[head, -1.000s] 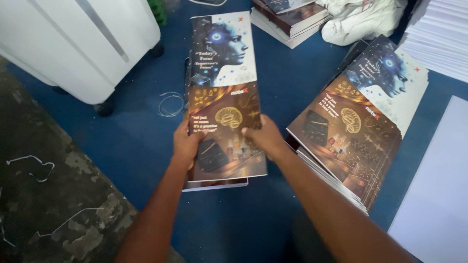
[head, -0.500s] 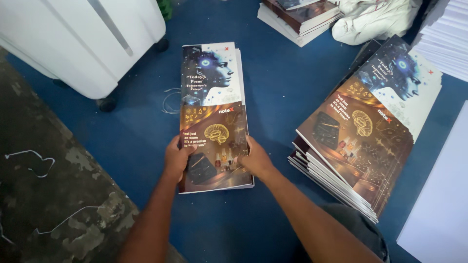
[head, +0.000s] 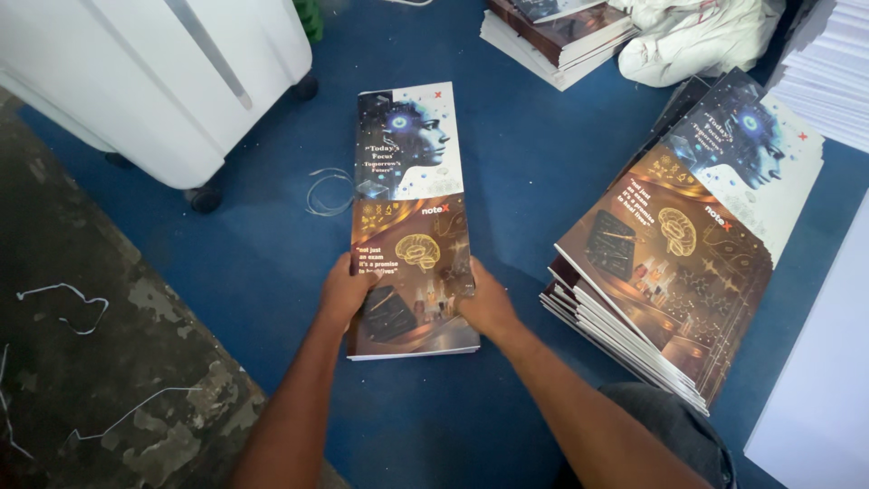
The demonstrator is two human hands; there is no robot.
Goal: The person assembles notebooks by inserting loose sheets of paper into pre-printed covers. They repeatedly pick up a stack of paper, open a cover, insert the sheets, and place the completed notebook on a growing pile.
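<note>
A tall printed cover sheet, dark brown and gold on its near half and white with a bluish robot-like head on its far half, is laid flat on the blue floor covering, and it's gripped at its near end from both sides. The left hand is pressed to the sheet's left edge, fingers curled over onto the printed face with the thumb tucked at the side, so a loose pinch is made rather than a fist. The right hand is set against the right edge the same way, fingers bent onto the cover near the brain picture; how far under the sheet they reach can't be told from here. A thin white edge is seen along the bottom of the sheet, so maybe more than one layer is held, hard to say. Just off to the right, well apart from the hands, a fanned stack of matching covers is piled at an angle. A white wheeled appliance is parked at the upper left, with a loop of thin wire lying between it and the sheet. Another pile of booklets and a crumpled white cloth are seen at the top, and stacked white paper at the far right. Worn bare concrete with bits of bent wire is shown on the left.
</note>
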